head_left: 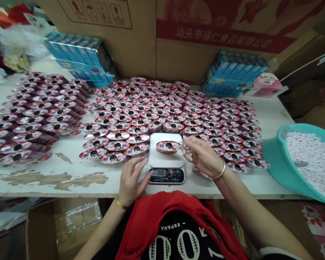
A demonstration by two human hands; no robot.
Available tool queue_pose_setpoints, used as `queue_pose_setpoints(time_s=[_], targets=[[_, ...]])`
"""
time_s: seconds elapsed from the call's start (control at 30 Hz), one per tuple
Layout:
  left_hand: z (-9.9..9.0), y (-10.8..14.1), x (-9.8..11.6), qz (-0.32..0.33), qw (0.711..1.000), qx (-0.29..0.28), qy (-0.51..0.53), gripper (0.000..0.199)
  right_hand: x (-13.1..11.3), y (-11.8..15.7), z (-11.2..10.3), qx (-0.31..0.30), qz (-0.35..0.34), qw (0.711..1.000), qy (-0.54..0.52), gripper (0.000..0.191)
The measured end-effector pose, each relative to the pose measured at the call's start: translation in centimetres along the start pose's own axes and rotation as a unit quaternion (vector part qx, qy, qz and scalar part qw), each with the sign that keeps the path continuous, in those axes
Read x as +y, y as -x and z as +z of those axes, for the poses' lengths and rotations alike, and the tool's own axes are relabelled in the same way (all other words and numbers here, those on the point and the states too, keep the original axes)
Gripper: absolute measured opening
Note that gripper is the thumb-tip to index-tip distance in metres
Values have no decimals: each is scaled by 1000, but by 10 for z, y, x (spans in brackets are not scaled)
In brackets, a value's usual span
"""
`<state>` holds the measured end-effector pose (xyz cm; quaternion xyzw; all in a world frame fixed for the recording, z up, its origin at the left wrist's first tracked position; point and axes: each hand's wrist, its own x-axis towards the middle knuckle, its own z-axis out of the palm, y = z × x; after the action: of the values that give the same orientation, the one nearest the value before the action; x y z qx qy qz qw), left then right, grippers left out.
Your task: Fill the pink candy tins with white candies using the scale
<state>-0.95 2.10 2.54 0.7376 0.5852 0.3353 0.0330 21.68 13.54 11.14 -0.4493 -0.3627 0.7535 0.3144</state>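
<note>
The left hand (131, 181) lies palm down with its fingers spread and empty, the fingertips just beside the digital kitchen scale (165, 159). The right hand (203, 156) hangs over the table's edge at 1 o'clock, its fingers (188, 148) loosely curled and near the foil-topped oval candy tray (168, 146); whether they hold anything is impossible to tell. That tray sits alone on the scale's white platform, straight ahead at 12 o'clock. Rows of matching trays (162, 108) surround the scale from 9 to 3 o'clock. A teal plastic basin (276, 159) of white candies (314, 162) sits at 3 o'clock, and blue-packed boxes (235, 74) stand at 1 o'clock.
</note>
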Motion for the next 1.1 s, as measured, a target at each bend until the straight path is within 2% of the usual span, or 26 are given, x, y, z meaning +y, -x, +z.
queue_pose_setpoints(time_s=[0.07,0.13,0.23,0.3,0.43,0.57,0.73,0.87,1.0,1.1], targets=[[5,-34,11,36,999,-13,-27,64,17,13,0,-4,44,997,-57,41],[13,-66,18,57,995,-57,-57,69,40,23,0,-11,88,990,-106,41],[19,-98,27,81,985,-125,-89,49,70,28,2,7,125,976,-176,37],[15,-107,34,118,979,-131,-97,32,81,25,4,28,112,968,-223,33],[0,-105,46,187,971,-88,-117,22,79,14,9,55,64,948,-307,15],[-2,-97,40,181,968,-105,-137,22,72,4,17,46,88,940,-328,17],[-2,-86,22,142,976,-111,-124,29,73,1,24,25,99,941,-323,20],[-5,-79,16,130,980,-100,-110,29,71,3,22,18,96,943,-317,14],[-10,-77,22,159,972,-95,-146,23,68,6,18,17,91,947,-308,13],[-14,-77,29,197,957,-96,-188,21,69,6,22,32,73,963,-259,16]])
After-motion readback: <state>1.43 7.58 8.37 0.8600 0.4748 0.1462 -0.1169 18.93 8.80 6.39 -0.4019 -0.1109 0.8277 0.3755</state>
